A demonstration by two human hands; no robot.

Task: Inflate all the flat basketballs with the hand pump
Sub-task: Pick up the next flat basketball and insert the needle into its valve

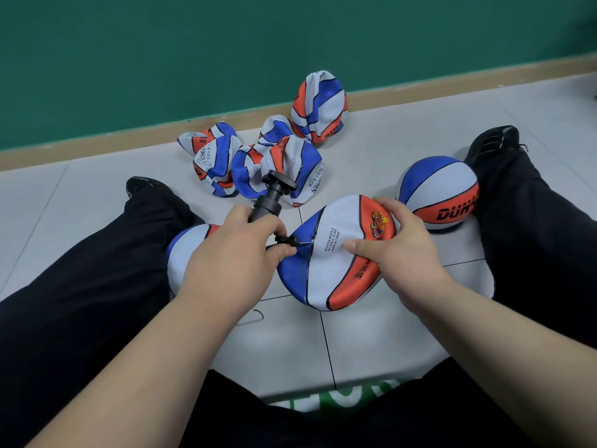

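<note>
Curled round the hand pump (273, 197), my left hand (232, 253) holds its needle (305, 243) against a half-flat basketball (326, 273), which my right hand (399, 244) grips by thumb and fingers on the floor (371, 163) between my legs (97, 270). More flat basketballs (258, 163) lie heaped beyond, near the green wall (193, 59).

Green wall (226, 43) – tan baseboard (97, 140) – pale grey tiled floor (403, 124).

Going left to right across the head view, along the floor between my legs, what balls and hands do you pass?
A ball beside the left leg → left hand gripping the pump → flat ball → right hand → round ball by the right leg.
</note>
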